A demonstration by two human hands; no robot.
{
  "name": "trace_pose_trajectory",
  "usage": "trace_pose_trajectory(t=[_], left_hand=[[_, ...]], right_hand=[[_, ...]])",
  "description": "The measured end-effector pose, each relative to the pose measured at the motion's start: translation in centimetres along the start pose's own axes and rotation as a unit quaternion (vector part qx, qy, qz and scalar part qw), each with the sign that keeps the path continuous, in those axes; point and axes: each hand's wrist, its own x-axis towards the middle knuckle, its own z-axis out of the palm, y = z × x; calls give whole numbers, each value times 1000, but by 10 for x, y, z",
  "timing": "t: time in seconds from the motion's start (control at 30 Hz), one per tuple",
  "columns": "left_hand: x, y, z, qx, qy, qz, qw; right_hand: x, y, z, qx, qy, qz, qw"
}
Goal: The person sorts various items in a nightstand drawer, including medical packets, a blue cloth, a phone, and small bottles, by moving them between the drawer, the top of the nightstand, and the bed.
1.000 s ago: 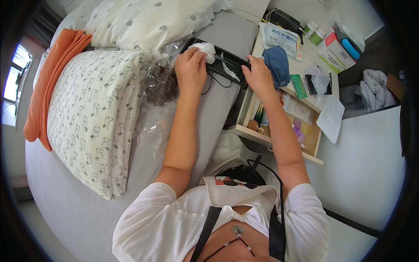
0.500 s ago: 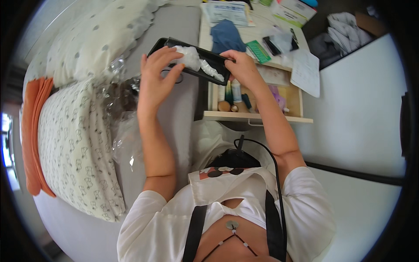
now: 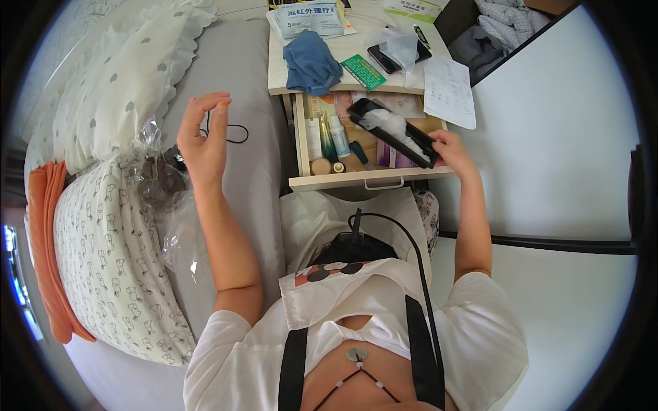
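Black tray moved rightward over drawer, pinched in right hand; left hand loosely parted

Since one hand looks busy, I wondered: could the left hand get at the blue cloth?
Probably yes: the left hand seems empty, and nothing covers the blue cloth; the right hand holds the black tray aside, over the drawer.

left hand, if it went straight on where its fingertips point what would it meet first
Probably the blue cloth on the nightstand, beyond the grey bed sheet; if the left hand is low enough, the nightstand's edge would come first.
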Motion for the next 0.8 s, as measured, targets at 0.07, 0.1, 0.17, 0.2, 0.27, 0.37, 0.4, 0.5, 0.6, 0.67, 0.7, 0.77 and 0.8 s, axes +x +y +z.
trace_pose_trajectory(t=[0.07,0.1,0.17,0.2,0.27,0.37,0.4,0.5,0.6,0.67,0.7,0.77,0.8], left_hand=[[0,-2,5,6,-5,9,1000],[-1,-3,7,7,-12,7,1000],[-2,-4,9,11,-24,3,1000],[-2,-4,10,16,-26,3,1000],[-1,-5,12,26,-28,4,999],[-1,-5,12,29,-24,-4,999],[-2,-4,12,23,-22,-14,999],[-2,-4,11,18,-25,-25,999],[-3,-10,8,38,-41,-9,998],[-2,-11,8,41,-43,-9,998],[-2,-10,9,35,-33,-8,999],[-1,-9,13,23,-15,-5,1000],[-2,-9,12,22,-14,-12,1000]], right_hand=[[9,15,-11,-17,34,27,999],[10,15,-10,-9,44,31,999],[14,12,-4,7,62,39,997],[17,11,0,29,55,39,997],[26,13,13,74,40,39,996],[39,4,34,117,10,43,992],[39,-6,42,116,11,36,992],[57,-16,61,174,-1,27,984],[66,-27,73,171,-31,48,984],[69,-27,80,162,-46,60,984],[70,-24,83,161,-50,65,984],[72,-20,83,148,-59,70,985],[74,-17,79,136,-64,69,986]])
